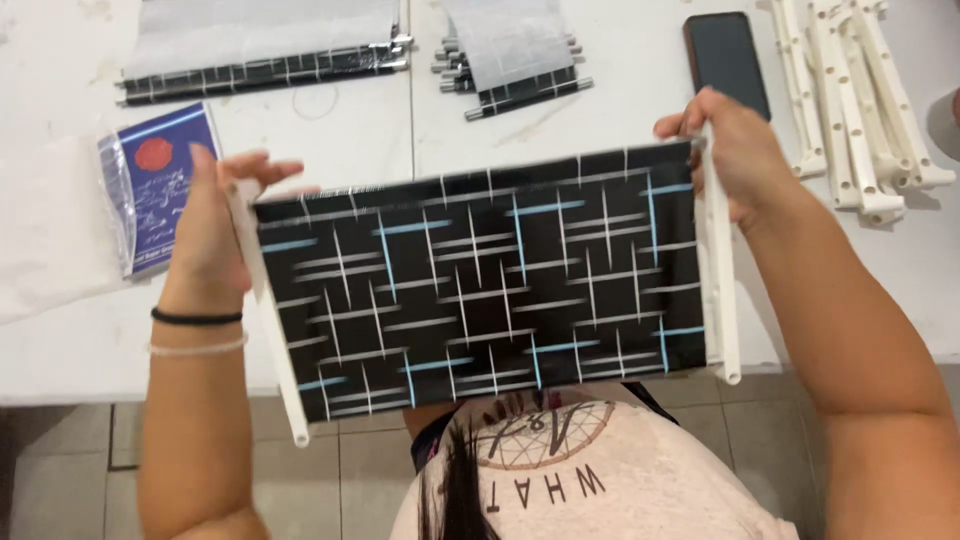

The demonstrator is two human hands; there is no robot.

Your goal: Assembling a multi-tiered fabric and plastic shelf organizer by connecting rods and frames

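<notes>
I hold a black rectangular fabric panel point(480, 290) with white and light-blue line patterning, stretched flat between two white plastic bars. My left hand point(215, 230) grips the left white bar point(268, 320) near its top. My right hand point(735, 150) grips the top of the right white bar point(720, 270). The panel hangs just in front of my chest, over the near edge of the white table point(60, 350).
On the table lie two folded stacks of the same patterned panels point(265, 65) point(515, 60) at the back, a blue and clear packet point(160, 185) at left, a dark phone point(727, 60), and a pile of white perforated bars point(850, 100) at right. Tiled floor below.
</notes>
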